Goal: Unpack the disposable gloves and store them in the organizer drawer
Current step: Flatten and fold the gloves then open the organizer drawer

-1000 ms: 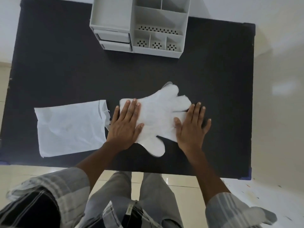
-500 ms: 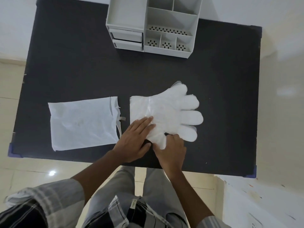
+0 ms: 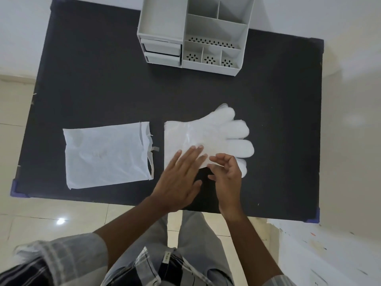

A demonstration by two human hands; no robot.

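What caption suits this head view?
Both hands work the near edge of flat disposable gloves beside the emptied wrapper; organizer waits beyond.

Illumination is soft, even and moderately bright, with no hard-edged shadows. One small specular glare spot shows on the floor tile (image 3: 60,221) at lower left. The matte black bench (image 3: 103,83) reflects almost nothing; the white gloves (image 3: 218,133) against it sit close to overexposure, with little surface detail. The left hand (image 3: 177,182) is softened by motion blur, the fingertips worst. Wide-angle distortion bows the bench edges and leans the organizer (image 3: 206,34) outward. The right wall is pale and washed out.
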